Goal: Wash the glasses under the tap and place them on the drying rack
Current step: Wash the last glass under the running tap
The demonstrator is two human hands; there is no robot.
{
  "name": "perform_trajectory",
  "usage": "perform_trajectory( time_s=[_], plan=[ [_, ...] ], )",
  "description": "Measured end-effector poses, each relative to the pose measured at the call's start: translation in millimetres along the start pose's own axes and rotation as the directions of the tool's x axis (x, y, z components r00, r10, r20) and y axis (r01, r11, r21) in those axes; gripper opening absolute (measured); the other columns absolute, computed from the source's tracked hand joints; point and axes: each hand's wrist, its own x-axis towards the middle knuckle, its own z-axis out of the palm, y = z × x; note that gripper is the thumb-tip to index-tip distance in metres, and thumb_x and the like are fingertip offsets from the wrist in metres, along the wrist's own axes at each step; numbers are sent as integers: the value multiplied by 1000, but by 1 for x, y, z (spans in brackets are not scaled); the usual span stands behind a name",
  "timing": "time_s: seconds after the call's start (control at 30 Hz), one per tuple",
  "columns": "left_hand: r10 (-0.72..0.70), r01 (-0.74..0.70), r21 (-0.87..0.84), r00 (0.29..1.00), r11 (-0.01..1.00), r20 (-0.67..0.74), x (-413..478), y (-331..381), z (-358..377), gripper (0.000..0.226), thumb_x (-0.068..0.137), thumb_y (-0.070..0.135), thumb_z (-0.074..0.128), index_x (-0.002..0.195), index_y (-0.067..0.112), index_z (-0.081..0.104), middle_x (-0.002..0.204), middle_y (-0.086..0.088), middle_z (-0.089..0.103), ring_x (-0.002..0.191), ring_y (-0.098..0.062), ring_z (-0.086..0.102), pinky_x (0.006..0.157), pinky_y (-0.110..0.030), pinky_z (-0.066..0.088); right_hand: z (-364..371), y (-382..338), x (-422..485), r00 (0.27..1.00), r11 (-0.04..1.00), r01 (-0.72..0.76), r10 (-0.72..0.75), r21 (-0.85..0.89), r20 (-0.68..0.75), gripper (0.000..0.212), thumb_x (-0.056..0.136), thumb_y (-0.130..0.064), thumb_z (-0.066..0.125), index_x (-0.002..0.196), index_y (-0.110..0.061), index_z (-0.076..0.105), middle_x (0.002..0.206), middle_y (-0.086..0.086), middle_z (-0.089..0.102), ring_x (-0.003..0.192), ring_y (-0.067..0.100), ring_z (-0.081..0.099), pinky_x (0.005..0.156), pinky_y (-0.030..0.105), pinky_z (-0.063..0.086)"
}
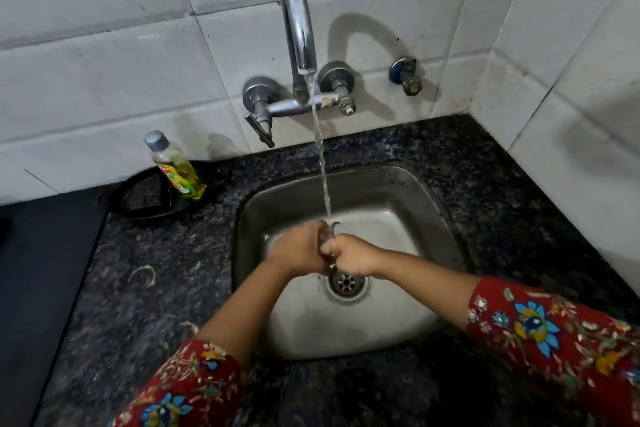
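Both hands, left (300,250) and right (353,256), grip a glass (328,240) under the tap (298,28), above the drain (346,282). Water (320,149) hits the glass.

Square stainless steel sink (408,191) set in dark speckled granite counter (145,288). Chrome wall tap (298,31) behind, above basin. Yellow dish-soap bottle (176,168) on black tray (138,210), left of sink. Left hand (299,250) and right hand (355,255) over drain (346,282), clear glass (327,239) between them.
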Motion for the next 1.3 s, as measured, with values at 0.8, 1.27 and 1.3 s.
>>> perform_trajectory(
  time_s=[0.8, 1.27, 1.3],
  plan=[
    [-35, 102, -897, 995, 430, 97, 4, 18, -1, 29, 60, -7, 63, 80, 12, 55, 64, -7, 54, 52, -18, 47, 52, -26, 38, -29, 4, -8, 675, 748, 197, -573, -634, -466, 41, 93, -31, 24, 78, -15, 58, 71, 1, 65, 73, 22, 62, 100, 36, 28],
    [6, -31, -795, 999, 606, -35, -1, 19, -16, 36, 61, 2, 71, 93, 9, 57, 71, 0, 62, 57, -10, 59, 51, -28, 48, -36, -7, -9, 645, 810, 379, -578, -447, -500, 39, 96, -25, 29, 77, -10, 59, 73, 1, 64, 74, 16, 57, 103, 34, 35],
    [-110, -26, -713, 984, 700, -143, -1, 25, -12, 37, 64, 10, 74, 96, 14, 57, 74, 5, 62, 61, -9, 58, 54, -30, 48, -34, -14, -9, 666, 856, 321, -508, -405, -546, 40, 97, -27, 29, 77, -9, 59, 74, 2, 66, 75, 19, 59, 98, 35, 38]
  ],
)
